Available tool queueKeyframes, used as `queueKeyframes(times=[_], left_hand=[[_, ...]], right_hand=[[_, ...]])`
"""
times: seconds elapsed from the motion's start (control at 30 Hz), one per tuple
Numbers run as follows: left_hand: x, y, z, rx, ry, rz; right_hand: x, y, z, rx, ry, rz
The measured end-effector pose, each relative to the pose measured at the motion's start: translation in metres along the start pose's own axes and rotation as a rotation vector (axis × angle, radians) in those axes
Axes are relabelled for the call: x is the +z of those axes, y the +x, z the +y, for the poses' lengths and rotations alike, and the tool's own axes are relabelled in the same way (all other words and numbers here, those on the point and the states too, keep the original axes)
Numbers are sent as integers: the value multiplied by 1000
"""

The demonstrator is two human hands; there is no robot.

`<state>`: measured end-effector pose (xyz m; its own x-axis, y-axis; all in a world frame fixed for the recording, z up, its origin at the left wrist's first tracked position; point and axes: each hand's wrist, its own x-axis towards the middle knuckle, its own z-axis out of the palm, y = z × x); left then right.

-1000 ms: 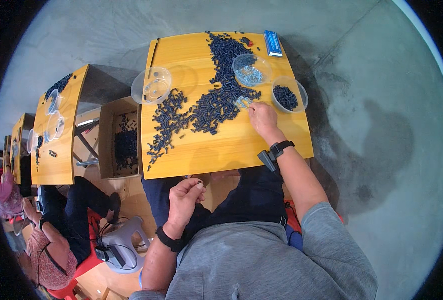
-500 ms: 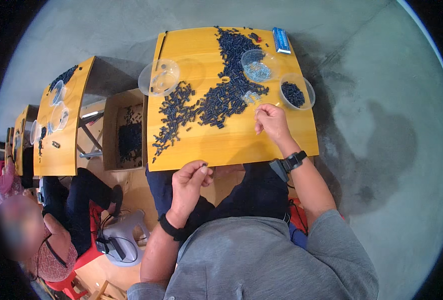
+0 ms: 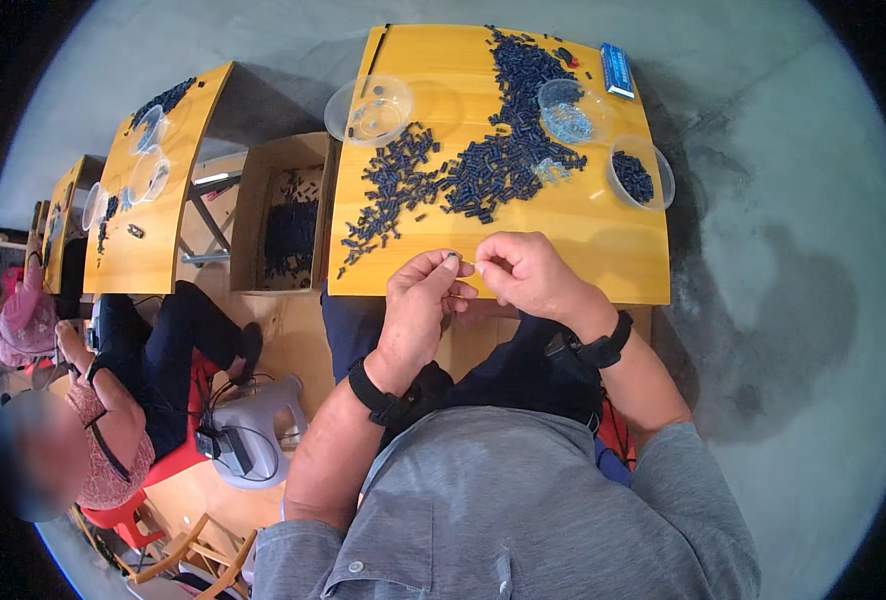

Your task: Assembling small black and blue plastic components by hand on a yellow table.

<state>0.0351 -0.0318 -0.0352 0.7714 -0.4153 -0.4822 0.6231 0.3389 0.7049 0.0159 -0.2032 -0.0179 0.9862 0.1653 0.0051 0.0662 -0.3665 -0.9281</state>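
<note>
My left hand (image 3: 418,308) pinches a small black cylindrical piece (image 3: 452,256) between thumb and fingertips, just off the table's near edge. Close beside it, my right hand (image 3: 541,278) is closed in a pinch, its fingertips almost meeting the left ones; whatever it holds is too small to make out. Beyond both hands, a large spread of short black cylindrical pieces (image 3: 493,170) covers the middle of the yellow table (image 3: 593,245). A little heap of small silvery parts (image 3: 551,170) lies at its right side.
Clear plastic bowls stand on the table: one at left (image 3: 333,112), one with silvery parts (image 3: 563,92), one with black pieces (image 3: 666,186). A blue box (image 3: 616,70) lies at the far right. Left are a cardboard box (image 3: 251,235), another table (image 3: 178,180) and a seated person (image 3: 113,440).
My right hand has come from beside the silvery heap, inward and nearer, to my left hand. The left hand has risen slightly toward it, still pinching the black piece. The whole view has shifted.
</note>
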Motion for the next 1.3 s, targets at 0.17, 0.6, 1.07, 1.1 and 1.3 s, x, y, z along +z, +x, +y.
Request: queueKeyframes(times=[0.17, 0.6, 1.07, 1.1, 1.3], left_hand=[[-4, 1, -4, 27, 17, -7], [-3, -2, -6, 95, 39, 70], [-2, -16, -3, 341, 250, 25], [-3, -18, -2, 367, 315, 19], [-6, -27, 1, 383, 360, -23]], right_hand=[[8, 7, -1, -202, -224, -14], [22, 1, -11, -91, 4, 0], [15, -7, -21, 28, 239, 158], [12, -7, -25, 54, 240, 151], [6, -3, -33, -128, 25, 127]])
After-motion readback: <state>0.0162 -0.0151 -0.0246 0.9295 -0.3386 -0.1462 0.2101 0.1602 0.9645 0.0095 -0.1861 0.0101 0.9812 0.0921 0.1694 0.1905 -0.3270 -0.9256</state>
